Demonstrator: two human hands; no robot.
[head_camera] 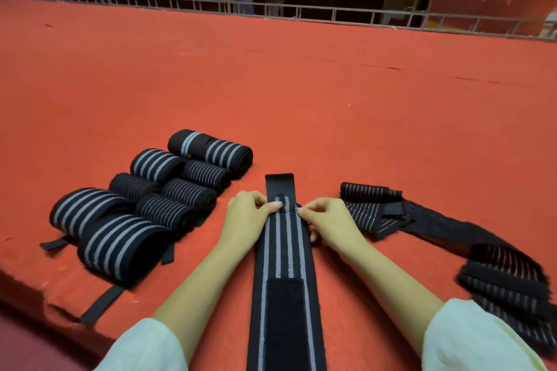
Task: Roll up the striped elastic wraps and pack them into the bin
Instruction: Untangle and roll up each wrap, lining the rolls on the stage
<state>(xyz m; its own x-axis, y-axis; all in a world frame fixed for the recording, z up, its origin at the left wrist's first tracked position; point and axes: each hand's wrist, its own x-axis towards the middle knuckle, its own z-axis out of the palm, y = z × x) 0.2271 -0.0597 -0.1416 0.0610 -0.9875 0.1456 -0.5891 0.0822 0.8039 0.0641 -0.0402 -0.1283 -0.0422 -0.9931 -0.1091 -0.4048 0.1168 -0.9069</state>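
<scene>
We recorded eight rolled wraps (pixel 164 211) grouped left on the red mat (pixel 301 93). One flat wrap (pixel 284 250) lay at centre, its far end pinched by left hand (pixel 244 220) and right hand (pixel 328 220). A loose heap (pixel 422 220) lay right, count indeterminate.

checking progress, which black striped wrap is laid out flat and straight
The long black elastic wrap with broad grey stripes, pinched near its far end by the left hand and right hand. The rolled wraps lie at left, the crumpled wraps at right.
</scene>
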